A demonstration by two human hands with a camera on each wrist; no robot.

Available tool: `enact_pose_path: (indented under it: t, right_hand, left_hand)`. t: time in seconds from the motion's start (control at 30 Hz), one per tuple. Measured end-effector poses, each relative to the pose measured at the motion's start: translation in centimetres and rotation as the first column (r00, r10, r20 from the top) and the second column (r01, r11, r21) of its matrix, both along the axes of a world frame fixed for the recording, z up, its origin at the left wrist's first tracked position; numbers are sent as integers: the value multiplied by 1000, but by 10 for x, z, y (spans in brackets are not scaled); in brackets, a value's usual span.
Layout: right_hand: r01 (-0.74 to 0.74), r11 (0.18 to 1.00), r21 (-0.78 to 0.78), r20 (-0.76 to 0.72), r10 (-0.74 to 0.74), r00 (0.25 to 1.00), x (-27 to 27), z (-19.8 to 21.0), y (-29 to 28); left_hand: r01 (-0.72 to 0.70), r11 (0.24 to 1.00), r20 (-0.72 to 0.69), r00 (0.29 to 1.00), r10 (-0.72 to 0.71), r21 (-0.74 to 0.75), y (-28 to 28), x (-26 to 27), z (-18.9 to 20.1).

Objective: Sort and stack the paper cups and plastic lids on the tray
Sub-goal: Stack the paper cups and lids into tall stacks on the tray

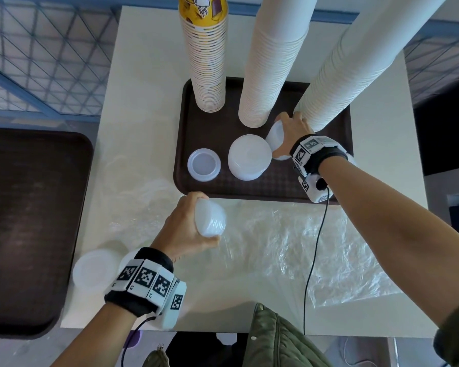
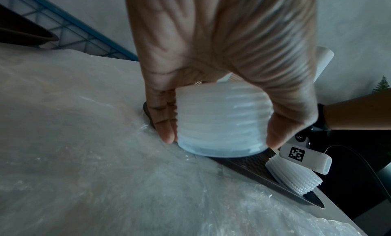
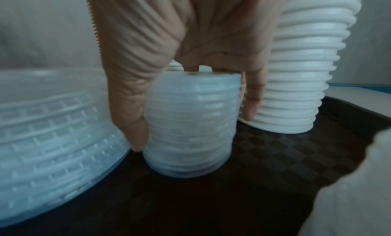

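Right hand point(image 1: 292, 128) curled round a short stack of lids point(image 3: 190, 122), thumb on one side, fingers over the top and far side; bottom of stack on or just above the brown tray point(image 1: 276, 186), contact not clear from the blurred wrist view. Just beside the thumb, a wider lid stack point(image 1: 249, 157); just behind the fingers, the foot of a tall leaning column of white cups point(image 1: 337, 75). Left hand point(image 1: 186, 226) gripping a second lid stack point(image 2: 220, 120) between thumb and fingers, held off the tray, over the crinkled plastic film point(image 1: 302, 247) on the bench, near the tray's front edge.

Risks, judged from this: knuckles or fingers nudging the leaning cup column on withdrawal, toppling it, perhaps onto the middle white column point(image 1: 270, 62) and the printed cup column point(image 1: 210, 62) further left. Loose lids fanning out if either grip slackens or squeezes unevenly. Stack set down crooked against the wider one, sliding. Left stack catching the tray rim on entry. Further left on the tray, a single small lid stack point(image 1: 204, 164); more lids point(image 1: 96, 268) on the bench behind the left wrist
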State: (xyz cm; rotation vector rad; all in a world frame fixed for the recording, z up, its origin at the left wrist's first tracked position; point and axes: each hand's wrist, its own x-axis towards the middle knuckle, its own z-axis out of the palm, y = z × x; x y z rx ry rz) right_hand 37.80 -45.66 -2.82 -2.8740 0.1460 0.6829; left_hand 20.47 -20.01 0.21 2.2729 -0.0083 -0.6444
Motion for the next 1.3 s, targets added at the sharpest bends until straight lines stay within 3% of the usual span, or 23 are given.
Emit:
enact_pose_path:
  t: [0.8, 1.0, 1.2, 1.3]
  right_hand:
    - [68, 996, -58, 16, -67, 998, -11, -5, -5]
    - [28, 998, -51, 34, -26, 999, -15, 18, -2]
    - [4, 988, 153, 239, -41, 970, -61, 88, -15]
    - [-54, 947, 317, 411, -86, 908, -115, 93, -25]
  left_hand:
    - [31, 999, -9, 999, -31, 43, 2, -9, 2]
    - [42, 999, 5, 999, -42, 30, -3, -6, 7]
    - [98, 995, 71, 993, -98, 5, -30, 17, 24]
    - [119, 993, 126, 985, -119, 5, -57, 42, 35]
